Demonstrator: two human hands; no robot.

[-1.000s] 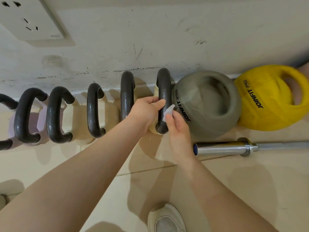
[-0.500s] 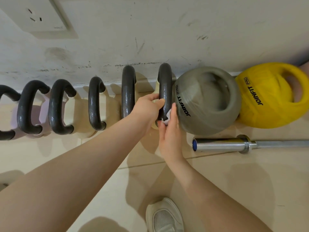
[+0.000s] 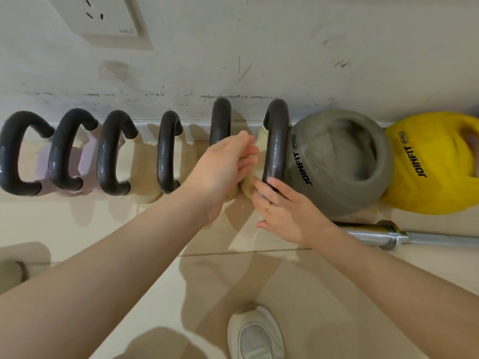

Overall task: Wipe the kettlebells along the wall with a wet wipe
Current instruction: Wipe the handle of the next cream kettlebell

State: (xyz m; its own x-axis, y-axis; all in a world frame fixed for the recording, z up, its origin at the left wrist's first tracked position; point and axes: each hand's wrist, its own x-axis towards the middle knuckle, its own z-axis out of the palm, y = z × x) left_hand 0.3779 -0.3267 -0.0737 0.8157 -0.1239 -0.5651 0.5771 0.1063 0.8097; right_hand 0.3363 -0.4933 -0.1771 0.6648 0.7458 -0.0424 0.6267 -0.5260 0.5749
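Note:
A row of kettlebells with black handles stands along the wall. My left hand point(image 3: 224, 164) reaches into the gap between two handles, its fingers loosely bent against the cream kettlebell point(image 3: 248, 189). My right hand point(image 3: 285, 212) lies with straight fingers on the lower end of that kettlebell's black handle point(image 3: 276, 141). No wet wipe shows; whether it lies under my right fingers I cannot tell. To the right sit a grey soft kettlebell point(image 3: 342, 164) and a yellow one point(image 3: 427, 164).
More kettlebells point(image 3: 111, 154) continue to the left along the skirting. A steel barbell point(image 3: 388, 235) lies on the tiled floor to the right of my right hand. My white shoe point(image 3: 255, 335) is at the bottom. A wall socket point(image 3: 103, 16) is top left.
My left hand let go of the black handle and slid left into the gap. My right hand moved down to the handle's lower end, and the white wipe went out of sight.

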